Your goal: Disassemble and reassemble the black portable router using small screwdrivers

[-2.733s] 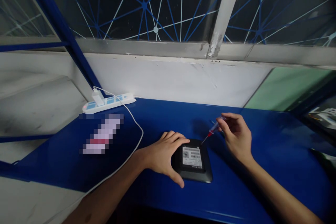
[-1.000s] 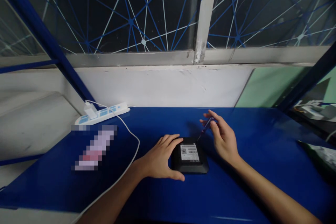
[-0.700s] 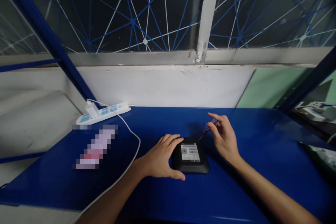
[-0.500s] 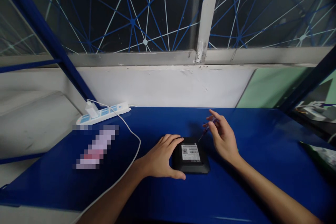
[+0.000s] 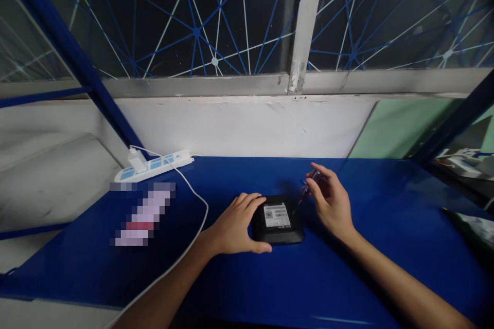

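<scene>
One slip risk: right hand (image 5: 331, 200) pinches slanted screwdriver (image 5: 305, 190); it could skid off black device (image 5: 278, 231), between table (image 5: 239, 288) front and back edges, if spread left hand (image 5: 236, 226) slackens.

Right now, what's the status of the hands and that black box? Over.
Left hand spread against left side of black box. Right hand holding screwdriver, tip by box's right side, contact unclear. Box flat, label up. White cable left, clear of box.
</scene>
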`<control>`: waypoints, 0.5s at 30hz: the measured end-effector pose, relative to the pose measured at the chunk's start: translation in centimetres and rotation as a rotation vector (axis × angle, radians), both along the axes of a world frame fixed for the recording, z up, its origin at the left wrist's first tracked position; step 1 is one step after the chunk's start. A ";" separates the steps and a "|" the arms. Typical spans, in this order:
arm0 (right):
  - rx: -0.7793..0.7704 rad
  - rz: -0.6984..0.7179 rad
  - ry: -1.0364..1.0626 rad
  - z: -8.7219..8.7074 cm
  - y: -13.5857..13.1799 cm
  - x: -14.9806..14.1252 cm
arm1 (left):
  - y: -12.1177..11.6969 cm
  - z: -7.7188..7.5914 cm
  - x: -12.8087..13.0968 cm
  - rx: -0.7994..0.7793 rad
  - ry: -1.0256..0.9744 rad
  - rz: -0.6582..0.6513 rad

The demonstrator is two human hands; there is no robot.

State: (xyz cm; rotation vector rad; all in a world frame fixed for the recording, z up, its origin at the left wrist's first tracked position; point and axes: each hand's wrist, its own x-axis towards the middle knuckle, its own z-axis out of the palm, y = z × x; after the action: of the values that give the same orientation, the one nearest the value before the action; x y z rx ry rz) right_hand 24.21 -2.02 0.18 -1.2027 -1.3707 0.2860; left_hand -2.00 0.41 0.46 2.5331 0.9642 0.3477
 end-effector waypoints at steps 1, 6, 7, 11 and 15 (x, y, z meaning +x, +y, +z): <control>0.001 0.008 0.006 0.0 0.0 -0.1 | 0.1 -0.1 -0.1 0.003 0.000 0.004; -0.006 0.037 0.007 0.2 -0.3 -0.3 | 0.2 -0.2 -0.2 0.009 0.001 0.006; -0.007 0.045 0.009 0.2 -0.3 -0.3 | 0.2 -0.2 -0.2 0.007 0.003 0.006; -0.005 0.061 0.005 0.6 -0.7 -0.6 | 0.3 -0.1 -0.2 -0.001 0.006 0.014; -0.010 0.098 -0.021 0.5 -0.8 -0.8 | 0.4 -0.3 -0.2 -0.013 -0.018 0.012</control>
State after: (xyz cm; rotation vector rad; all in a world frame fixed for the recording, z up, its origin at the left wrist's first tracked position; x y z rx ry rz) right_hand 23.36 -2.85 0.73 -1.1515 -1.4502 0.3511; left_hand -2.24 0.78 0.20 2.5090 0.9720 0.3659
